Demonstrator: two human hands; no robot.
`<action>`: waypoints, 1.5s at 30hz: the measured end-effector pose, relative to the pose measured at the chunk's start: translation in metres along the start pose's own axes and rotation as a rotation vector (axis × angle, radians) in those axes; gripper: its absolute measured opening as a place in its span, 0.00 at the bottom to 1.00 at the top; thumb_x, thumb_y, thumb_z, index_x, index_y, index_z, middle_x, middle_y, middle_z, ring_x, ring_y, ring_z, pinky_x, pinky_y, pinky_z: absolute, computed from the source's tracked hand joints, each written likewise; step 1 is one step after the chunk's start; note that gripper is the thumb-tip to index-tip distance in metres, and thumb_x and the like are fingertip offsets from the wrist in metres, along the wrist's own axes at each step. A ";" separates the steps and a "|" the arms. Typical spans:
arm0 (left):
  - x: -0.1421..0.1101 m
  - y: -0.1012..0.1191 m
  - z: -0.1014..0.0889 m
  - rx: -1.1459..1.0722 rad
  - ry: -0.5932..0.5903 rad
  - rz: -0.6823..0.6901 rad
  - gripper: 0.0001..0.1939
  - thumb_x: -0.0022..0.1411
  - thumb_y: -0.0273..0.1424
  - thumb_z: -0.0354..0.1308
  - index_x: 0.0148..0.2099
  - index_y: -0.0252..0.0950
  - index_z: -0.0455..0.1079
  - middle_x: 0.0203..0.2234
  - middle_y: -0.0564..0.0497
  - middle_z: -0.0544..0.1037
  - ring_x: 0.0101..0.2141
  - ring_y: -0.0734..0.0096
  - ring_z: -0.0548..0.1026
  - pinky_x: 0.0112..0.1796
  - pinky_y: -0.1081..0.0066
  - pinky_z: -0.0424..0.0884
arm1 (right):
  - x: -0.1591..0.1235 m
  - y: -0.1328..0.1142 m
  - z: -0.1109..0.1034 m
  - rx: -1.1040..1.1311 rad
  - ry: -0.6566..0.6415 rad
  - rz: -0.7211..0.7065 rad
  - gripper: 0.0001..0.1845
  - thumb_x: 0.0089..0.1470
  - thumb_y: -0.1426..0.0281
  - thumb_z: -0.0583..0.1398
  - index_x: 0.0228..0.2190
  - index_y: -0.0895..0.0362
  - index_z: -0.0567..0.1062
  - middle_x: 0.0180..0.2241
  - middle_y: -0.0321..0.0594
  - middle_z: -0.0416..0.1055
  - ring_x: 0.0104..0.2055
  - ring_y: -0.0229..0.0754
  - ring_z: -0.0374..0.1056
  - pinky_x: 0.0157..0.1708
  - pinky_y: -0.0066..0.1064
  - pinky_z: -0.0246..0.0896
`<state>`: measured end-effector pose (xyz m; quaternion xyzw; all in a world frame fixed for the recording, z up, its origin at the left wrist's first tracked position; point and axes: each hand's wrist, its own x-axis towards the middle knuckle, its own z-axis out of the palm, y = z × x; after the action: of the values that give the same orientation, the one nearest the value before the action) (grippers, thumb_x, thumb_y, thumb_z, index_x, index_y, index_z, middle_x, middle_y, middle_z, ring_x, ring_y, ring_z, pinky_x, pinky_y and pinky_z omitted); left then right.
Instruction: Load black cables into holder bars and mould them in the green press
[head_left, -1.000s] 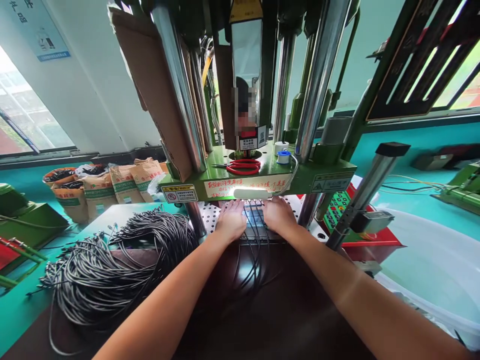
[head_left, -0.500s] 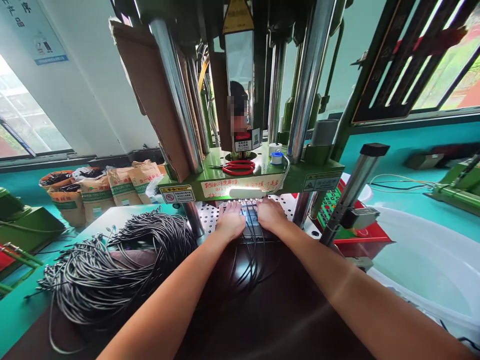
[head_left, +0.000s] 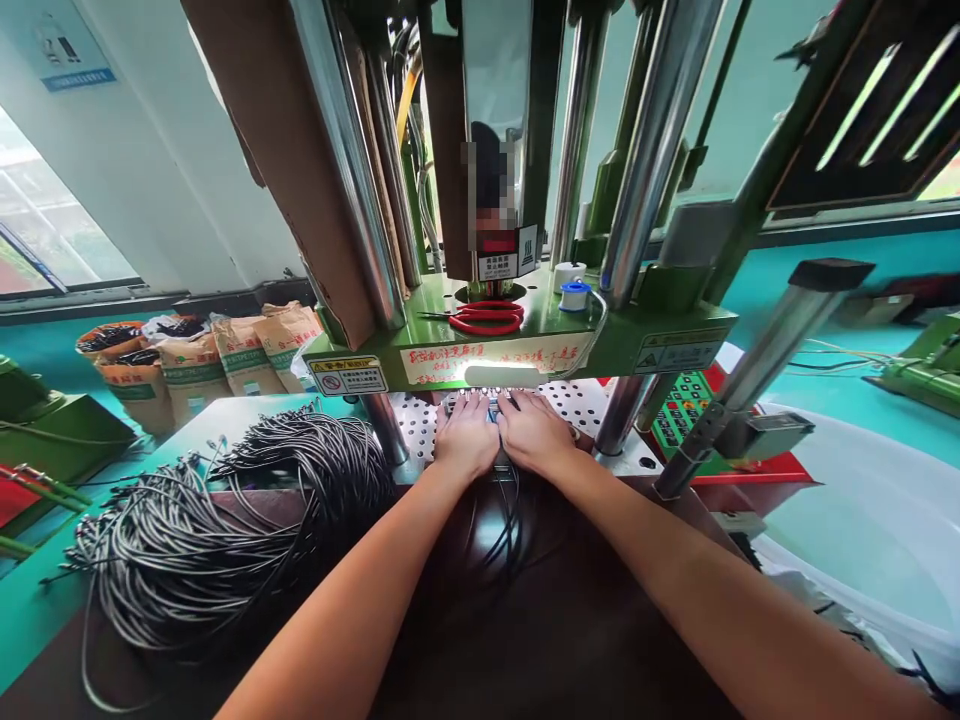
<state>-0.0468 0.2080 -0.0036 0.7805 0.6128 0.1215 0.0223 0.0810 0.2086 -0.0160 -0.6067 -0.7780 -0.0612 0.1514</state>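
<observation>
Both hands reach under the green platen of a press (head_left: 442, 375), onto a metal mold (head_left: 501, 461) lying on the perforated plate (head_left: 416, 420). My left hand (head_left: 466, 437) rests on the mold's left part, fingers stretched forward and lying flat. My right hand (head_left: 534, 432) lies beside it, almost touching it, its fingers also stretched forward over the mold. Several thin black cables (head_left: 511, 520) run from between the hands toward me over the dark table edge. The hands hide most of the mold and the far cable ends.
A large bundle of black cables (head_left: 225, 540) lies on the left. Red-handled scissors (head_left: 487, 317) and a blue-white spool (head_left: 575, 295) sit on the platen. Steel columns (head_left: 388, 430) flank the hands. At right stand a metal post (head_left: 750, 370) and a white tub (head_left: 862, 520).
My hands have come closer together over the mold, covering the gap between them. The view has shifted slightly, with the press now appearing larger.
</observation>
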 end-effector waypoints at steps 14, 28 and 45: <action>0.001 0.003 -0.007 0.010 -0.016 -0.020 0.28 0.64 0.37 0.38 0.64 0.37 0.55 0.64 0.51 0.55 0.63 0.63 0.51 0.61 0.51 0.42 | -0.005 -0.006 -0.008 0.031 -0.041 -0.025 0.28 0.59 0.65 0.48 0.59 0.61 0.61 0.61 0.51 0.57 0.62 0.52 0.51 0.60 0.42 0.43; 0.016 0.003 -0.003 -0.020 -0.035 -0.070 0.26 0.66 0.37 0.35 0.63 0.41 0.56 0.64 0.52 0.56 0.63 0.62 0.52 0.61 0.49 0.44 | 0.013 -0.001 -0.001 0.069 -0.074 0.007 0.24 0.62 0.63 0.51 0.57 0.59 0.61 0.60 0.48 0.58 0.61 0.51 0.52 0.59 0.49 0.46; -0.238 0.013 -0.093 -0.685 -0.583 -0.050 0.20 0.62 0.45 0.52 0.53 0.46 0.68 0.46 0.50 0.75 0.49 0.59 0.71 0.48 0.60 0.69 | -0.173 0.007 -0.103 0.409 -0.299 -0.027 0.20 0.57 0.55 0.55 0.50 0.46 0.71 0.53 0.41 0.68 0.53 0.46 0.64 0.48 0.38 0.63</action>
<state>-0.1071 -0.0343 0.0503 0.7147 0.5238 0.0919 0.4542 0.1419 0.0213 0.0267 -0.5554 -0.7959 0.1859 0.1534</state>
